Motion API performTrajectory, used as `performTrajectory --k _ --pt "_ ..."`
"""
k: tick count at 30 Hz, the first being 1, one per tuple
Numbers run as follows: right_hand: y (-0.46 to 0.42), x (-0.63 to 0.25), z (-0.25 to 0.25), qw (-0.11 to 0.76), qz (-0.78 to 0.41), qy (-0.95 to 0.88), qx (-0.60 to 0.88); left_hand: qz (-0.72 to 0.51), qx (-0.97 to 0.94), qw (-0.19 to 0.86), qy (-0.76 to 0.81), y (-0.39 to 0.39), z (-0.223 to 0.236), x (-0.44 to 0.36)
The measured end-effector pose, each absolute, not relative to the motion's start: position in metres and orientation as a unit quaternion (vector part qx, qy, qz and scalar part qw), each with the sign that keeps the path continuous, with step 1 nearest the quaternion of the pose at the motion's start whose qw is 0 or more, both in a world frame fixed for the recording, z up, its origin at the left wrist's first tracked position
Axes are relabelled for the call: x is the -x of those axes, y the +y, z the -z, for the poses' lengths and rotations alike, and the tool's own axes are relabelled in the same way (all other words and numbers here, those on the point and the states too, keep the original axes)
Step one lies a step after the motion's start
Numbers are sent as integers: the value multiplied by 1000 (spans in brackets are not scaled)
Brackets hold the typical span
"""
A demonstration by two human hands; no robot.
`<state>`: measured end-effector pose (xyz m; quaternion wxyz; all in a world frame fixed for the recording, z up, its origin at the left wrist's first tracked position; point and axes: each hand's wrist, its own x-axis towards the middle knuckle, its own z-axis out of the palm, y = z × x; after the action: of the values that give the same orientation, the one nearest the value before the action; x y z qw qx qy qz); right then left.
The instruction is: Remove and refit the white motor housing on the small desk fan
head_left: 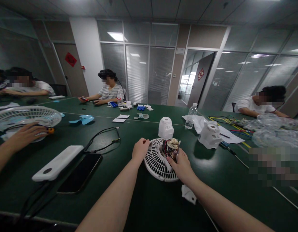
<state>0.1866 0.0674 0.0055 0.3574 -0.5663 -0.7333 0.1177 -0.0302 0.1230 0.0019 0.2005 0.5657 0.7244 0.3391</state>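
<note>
A round white fan grille [155, 158] lies on the green table in front of me. At its middle sits a fan motor [172, 146] with exposed wires, dark and cream in colour. My right hand [182, 165] is closed around the motor's right side, thumb in front. My left hand [140, 149] has its fingers curled at the grille's left rim; its fingertips are partly hidden. Just behind the grille stands a white plastic motor cover [166, 128]. A second white cover [210, 135] is further right. A small white piece [189, 194] lies near my right forearm.
To the left are a white power bank [57, 162], a phone [80, 173] and a black cable [103, 138]. Another person's hand [28, 137] rests by a second fan grille [42, 116]. A water bottle [191, 116] and plastic bags [276, 129] are on the right.
</note>
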Motion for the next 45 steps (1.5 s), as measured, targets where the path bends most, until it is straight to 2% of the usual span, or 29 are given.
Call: performTrajectory --k 5,8,10,13,15,23,32,39,45 --pt "61 -189 -11 366 -167 -720 565 -343 -573 206 715 121 -3 30" --pt "54 -197 -17 419 -293 -682 523 -340 -592 223 696 121 -4 28" --pt "56 -204 -24 470 -329 -644 506 -337 -603 234 684 122 -4 26" --pt "80 -215 -37 513 -272 -617 531 -331 -613 243 675 124 -1 23" --pt "109 -217 -43 509 -242 -622 544 -327 -615 246 674 125 0 22" --pt "215 -185 -35 416 -177 -644 617 -367 -591 273 665 131 6 24" --pt "235 -164 -31 353 -131 -655 655 -378 -589 271 661 133 6 22" --pt "213 -158 -38 416 -93 -645 634 -375 -589 265 665 131 3 21" --pt "193 -178 -62 531 -116 -586 601 -372 -588 255 671 127 -1 20"
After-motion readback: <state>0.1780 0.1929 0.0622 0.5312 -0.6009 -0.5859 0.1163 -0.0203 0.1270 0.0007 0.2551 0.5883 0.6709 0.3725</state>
